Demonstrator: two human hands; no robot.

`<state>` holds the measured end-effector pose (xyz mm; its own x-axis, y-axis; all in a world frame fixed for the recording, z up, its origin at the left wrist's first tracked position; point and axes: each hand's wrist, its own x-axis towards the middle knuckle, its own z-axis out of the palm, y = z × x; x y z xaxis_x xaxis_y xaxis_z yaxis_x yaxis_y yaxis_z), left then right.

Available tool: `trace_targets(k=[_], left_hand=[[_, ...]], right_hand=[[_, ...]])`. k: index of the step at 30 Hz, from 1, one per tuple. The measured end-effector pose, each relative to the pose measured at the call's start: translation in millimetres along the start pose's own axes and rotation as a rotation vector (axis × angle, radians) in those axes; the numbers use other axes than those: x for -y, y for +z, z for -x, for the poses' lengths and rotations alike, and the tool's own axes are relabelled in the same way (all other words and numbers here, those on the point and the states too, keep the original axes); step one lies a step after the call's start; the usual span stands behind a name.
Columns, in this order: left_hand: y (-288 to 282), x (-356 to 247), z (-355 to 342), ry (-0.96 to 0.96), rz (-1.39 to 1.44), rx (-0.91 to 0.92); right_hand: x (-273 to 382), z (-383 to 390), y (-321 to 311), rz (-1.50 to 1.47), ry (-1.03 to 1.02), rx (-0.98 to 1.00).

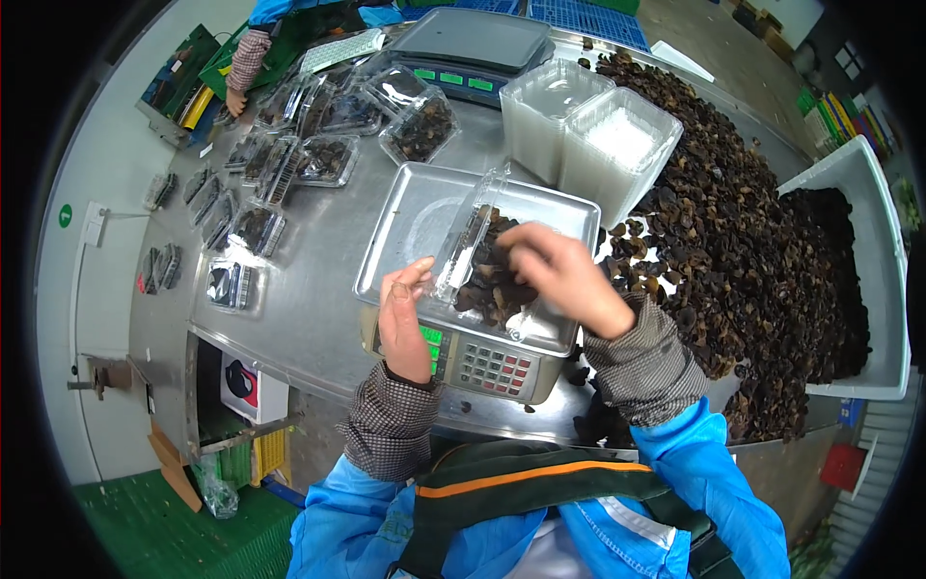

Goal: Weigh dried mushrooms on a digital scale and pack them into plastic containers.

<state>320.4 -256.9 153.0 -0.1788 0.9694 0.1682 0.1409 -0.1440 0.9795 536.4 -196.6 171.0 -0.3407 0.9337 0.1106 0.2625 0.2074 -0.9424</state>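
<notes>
A clear plastic clamshell box lies on the steel pan of a scale, its lid raised on the left side. Dark, dried wood ear mushrooms fill its base. Beside the raised lid, my left hand has its fingertips closed at the box's edge. My right hand reaches over the base from the right. Its fingers are bent down into the mushrooms and partly hide what they grip. The scale's keypad and lit green display face me.
Stacked clear boxes stand behind the pan. A large mushroom heap spreads rightward to a white tub. Filled boxes cover the table's far left. Behind them are a second scale and another person's hand.
</notes>
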Motion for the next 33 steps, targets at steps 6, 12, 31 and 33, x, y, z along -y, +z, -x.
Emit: trace_targets(k=[6,12,31,33], left_hand=[[26,-9,18,0.39,-0.625,0.213],[34,2,35,0.518,-0.899,0.211],[-10,0,-7,-0.291,0.384,-0.247],[-14,5,-9,-0.361,0.392,-0.295]], right_hand=[[-71,-14,-31,0.244,0.131,-0.413],[-76,-5,-26,-0.393,0.504,-0.239],[-49,-56,-2,0.626,-0.248,-0.18],[-52,-67,6,0.717,-0.349,-0.14]])
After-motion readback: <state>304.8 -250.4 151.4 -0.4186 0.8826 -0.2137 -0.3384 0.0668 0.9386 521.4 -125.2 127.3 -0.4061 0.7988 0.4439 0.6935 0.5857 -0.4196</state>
